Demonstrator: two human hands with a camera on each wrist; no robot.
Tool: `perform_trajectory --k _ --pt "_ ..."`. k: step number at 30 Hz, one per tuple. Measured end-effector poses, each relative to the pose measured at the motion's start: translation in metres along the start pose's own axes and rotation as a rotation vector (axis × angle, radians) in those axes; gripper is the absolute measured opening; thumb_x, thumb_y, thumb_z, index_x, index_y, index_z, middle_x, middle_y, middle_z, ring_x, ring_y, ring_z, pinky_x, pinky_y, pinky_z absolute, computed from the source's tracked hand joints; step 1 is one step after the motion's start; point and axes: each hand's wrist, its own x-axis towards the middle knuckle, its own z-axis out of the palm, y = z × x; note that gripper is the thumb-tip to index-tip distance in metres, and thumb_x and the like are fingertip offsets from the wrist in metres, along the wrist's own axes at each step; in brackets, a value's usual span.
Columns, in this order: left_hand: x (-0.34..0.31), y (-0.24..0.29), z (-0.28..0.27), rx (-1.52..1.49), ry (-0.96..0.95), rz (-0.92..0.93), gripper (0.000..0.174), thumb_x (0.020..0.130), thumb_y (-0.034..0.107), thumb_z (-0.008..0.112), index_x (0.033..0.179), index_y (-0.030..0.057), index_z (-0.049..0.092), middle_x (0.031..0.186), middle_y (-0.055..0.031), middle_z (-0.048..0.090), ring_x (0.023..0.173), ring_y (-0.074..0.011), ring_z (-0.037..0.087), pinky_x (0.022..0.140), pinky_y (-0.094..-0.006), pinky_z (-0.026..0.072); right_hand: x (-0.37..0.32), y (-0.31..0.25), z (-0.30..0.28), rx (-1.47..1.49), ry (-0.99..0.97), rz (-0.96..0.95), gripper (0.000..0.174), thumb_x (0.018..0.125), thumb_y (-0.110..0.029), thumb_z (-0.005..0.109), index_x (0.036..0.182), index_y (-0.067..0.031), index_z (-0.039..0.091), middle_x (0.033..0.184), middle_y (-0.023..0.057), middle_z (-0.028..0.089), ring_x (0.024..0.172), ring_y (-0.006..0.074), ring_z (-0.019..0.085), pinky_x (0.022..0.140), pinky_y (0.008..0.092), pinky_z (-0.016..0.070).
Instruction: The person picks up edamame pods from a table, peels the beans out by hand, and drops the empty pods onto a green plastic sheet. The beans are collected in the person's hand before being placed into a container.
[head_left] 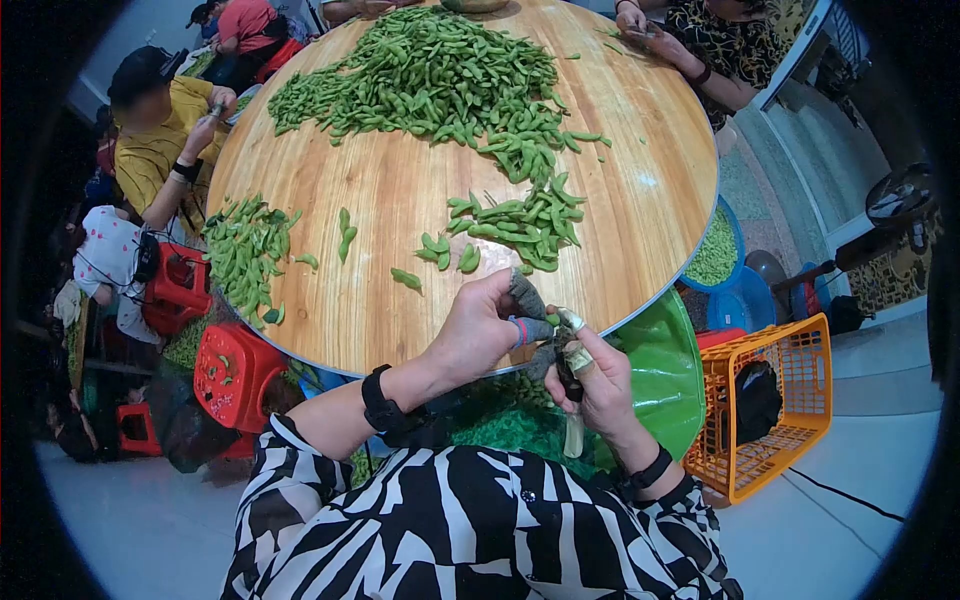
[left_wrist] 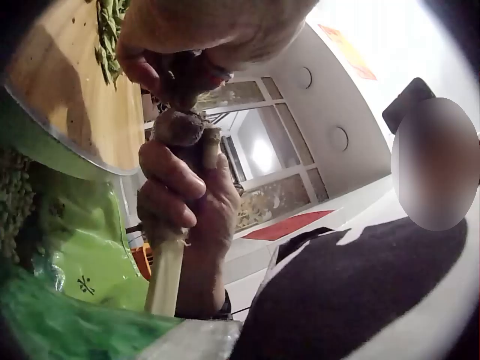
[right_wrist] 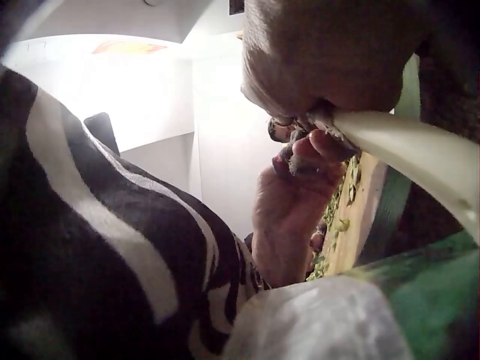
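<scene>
At six o'clock, nearest of all, a black-and-white striped blouse (head_left: 450, 530). Just above it, the left hand (head_left: 480, 330), fingertips capped in dark fabric guards and pinched on a small green soybean pod (head_left: 553, 320), just off the table rim. Touching it from four o'clock, the right hand (head_left: 600, 385), fingers curled tight round a pale cream-handled tool (head_left: 573, 435), handle end pointing down to six, working end hidden among the fingers. Beneath both hands, a glossy green plastic basin (head_left: 665, 375). At three o'clock of that, an orange plastic mesh basket (head_left: 790, 400); at nine, a red plastic stool (head_left: 235, 375). Beyond, a round wooden table (head_left: 400, 200), with a loose cluster of pods (head_left: 520, 220) near the hands. At twelve, far across, a large heap of green pods (head_left: 430, 70).
</scene>
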Motion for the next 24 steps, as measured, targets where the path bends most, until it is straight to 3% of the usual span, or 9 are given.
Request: perform_trajectory --k 6,9,11,16,19,21,24 --pt "-0.005 0.000 0.001 0.016 -0.017 0.035 0.018 0.079 -0.005 0.068 0.090 0.0009 0.055 0.089 -0.0050 0.064 0.082 -0.0112 0.062 0.079 -0.0276 0.0520 0.000 0.004 -0.001 -0.008 0.004 -0.014 0.043 0.100 -0.019 0.038 0.140 -0.0043 0.039 0.061 0.0030 0.052 0.045 0.0055 0.041 0.042 0.0170 0.0324" --pt "-0.008 0.005 0.003 0.031 -0.016 0.037 0.019 0.079 -0.005 0.068 0.091 0.0008 0.054 0.089 -0.0052 0.064 0.084 -0.0109 0.062 0.079 -0.0277 0.0519 0.000 0.003 -0.002 0.007 -0.003 -0.016 0.041 0.099 -0.018 0.039 0.138 -0.0037 0.042 0.058 0.0016 0.050 0.044 0.0054 0.040 0.041 0.0174 0.0316" --pt "-0.007 0.002 0.002 0.042 -0.014 0.046 0.019 0.079 -0.005 0.068 0.090 0.0009 0.055 0.089 -0.0051 0.064 0.083 -0.0111 0.062 0.079 -0.0277 0.0519 0.001 0.000 -0.001 0.027 0.006 -0.030 0.042 0.099 -0.022 0.044 0.133 0.0021 0.045 0.059 0.0015 0.047 0.043 0.0054 0.039 0.040 0.0177 0.0302" --pt "-0.003 -0.001 -0.002 -0.026 -0.056 0.061 0.019 0.077 -0.004 0.070 0.089 0.0012 0.055 0.088 -0.0047 0.064 0.083 -0.0116 0.062 0.079 -0.0275 0.0520 0.002 -0.001 -0.006 0.050 -0.010 -0.030 0.039 0.098 -0.020 0.046 0.130 0.0023 0.048 0.060 0.0015 0.048 0.044 0.0052 0.038 0.040 0.0181 0.0306" --pt "-0.001 -0.001 -0.007 -0.152 -0.117 -0.051 0.019 0.077 -0.002 0.071 0.088 0.0015 0.056 0.088 -0.0040 0.064 0.082 -0.0122 0.063 0.077 -0.0272 0.0524 0.001 -0.005 -0.006 0.074 -0.046 -0.023 0.037 0.097 -0.016 0.044 0.130 0.0017 0.049 0.063 0.0011 0.050 0.046 0.0053 0.040 0.041 0.0188 0.0319" --pt "0.001 -0.008 -0.012 -0.446 -0.208 -0.193 0.019 0.077 0.000 0.071 0.089 0.0022 0.056 0.088 -0.0031 0.064 0.083 -0.0125 0.063 0.075 -0.0272 0.0526 0.000 -0.006 -0.006 0.061 -0.046 -0.021 0.036 0.097 -0.012 0.042 0.130 0.0010 0.050 0.064 -0.0007 0.049 0.047 0.0051 0.041 0.042 0.0191 0.0327" --pt "-0.002 -0.011 -0.013 -0.651 -0.253 -0.352 0.017 0.078 0.003 0.071 0.088 0.0035 0.057 0.088 -0.0027 0.064 0.082 -0.0119 0.062 0.074 -0.0274 0.0528 -0.001 0.002 -0.009 -0.187 -0.054 -0.157 0.036 0.097 -0.012 0.043 0.130 0.0011 0.051 0.068 0.0004 0.052 0.049 0.0052 0.042 0.043 0.0198 0.0344"
